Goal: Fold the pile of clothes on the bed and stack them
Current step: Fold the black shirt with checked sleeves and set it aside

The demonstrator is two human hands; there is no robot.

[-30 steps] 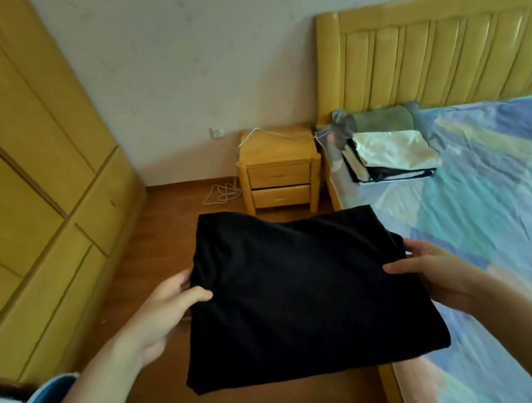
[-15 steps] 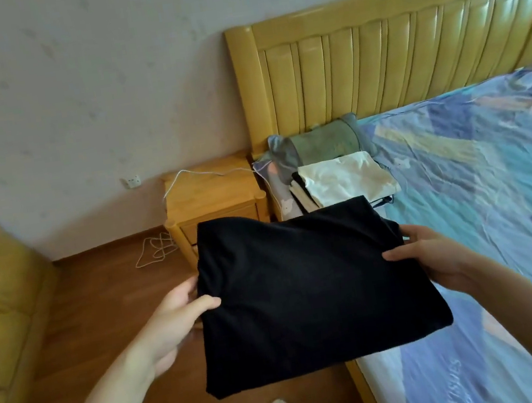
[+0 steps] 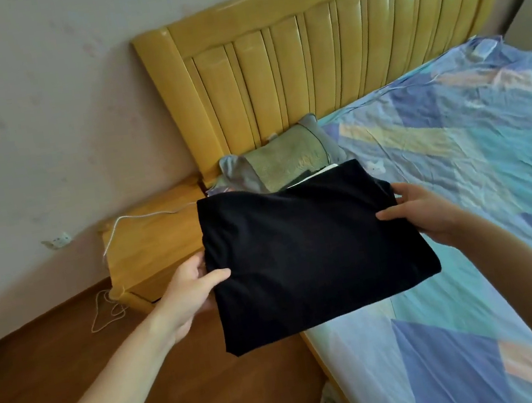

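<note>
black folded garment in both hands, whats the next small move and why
Probably carry the black folded garment a little forward and lower it onto the stack by the pillow. The left hand and right hand hold its sides, folded, and it already overlaps the stack's edge.

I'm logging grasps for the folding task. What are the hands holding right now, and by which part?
Both hold the folded black garment: the left hand grips its left edge and the right hand its right edge, thumbs on top.
</note>
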